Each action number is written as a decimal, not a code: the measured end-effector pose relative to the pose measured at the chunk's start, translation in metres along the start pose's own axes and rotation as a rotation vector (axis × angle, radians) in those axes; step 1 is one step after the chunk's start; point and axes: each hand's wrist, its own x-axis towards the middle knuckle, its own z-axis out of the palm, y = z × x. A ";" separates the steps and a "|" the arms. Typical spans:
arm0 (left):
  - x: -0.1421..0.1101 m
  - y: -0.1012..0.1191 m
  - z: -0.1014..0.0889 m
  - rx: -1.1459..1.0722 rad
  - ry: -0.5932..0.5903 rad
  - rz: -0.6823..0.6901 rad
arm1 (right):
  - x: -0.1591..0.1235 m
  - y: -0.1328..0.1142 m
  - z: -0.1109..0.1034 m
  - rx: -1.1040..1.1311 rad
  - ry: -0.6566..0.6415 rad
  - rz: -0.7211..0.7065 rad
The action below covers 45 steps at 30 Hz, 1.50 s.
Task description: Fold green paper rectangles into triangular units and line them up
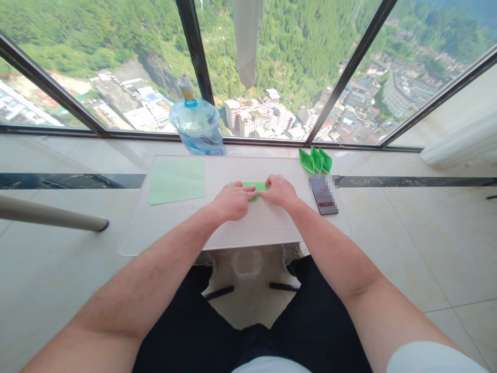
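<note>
Both my hands rest on a small folded piece of green paper (254,186) in the middle of a low white table (240,228). My left hand (232,201) is curled, with its fingertips pressing the paper's left part. My right hand (280,189) is curled too and pinches the paper's right end. Most of the paper is hidden under my fingers.
A flat stack of pale green sheets (177,180) lies at the table's left. Finished green folded pieces (315,160) stand at the back right, beside a phone (323,195). A large water jug (197,126) stands by the window. A grey tube (50,215) juts in from the left.
</note>
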 end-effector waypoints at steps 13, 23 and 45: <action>-0.002 0.003 0.006 -0.037 0.071 0.008 | 0.016 0.020 -0.006 0.047 0.128 0.212; 0.002 -0.003 0.009 -0.057 0.093 0.018 | 0.014 0.004 -0.005 0.018 0.005 0.148; 0.012 -0.028 0.018 -0.217 0.341 -0.272 | 0.008 0.001 -0.006 -0.042 -0.015 -0.224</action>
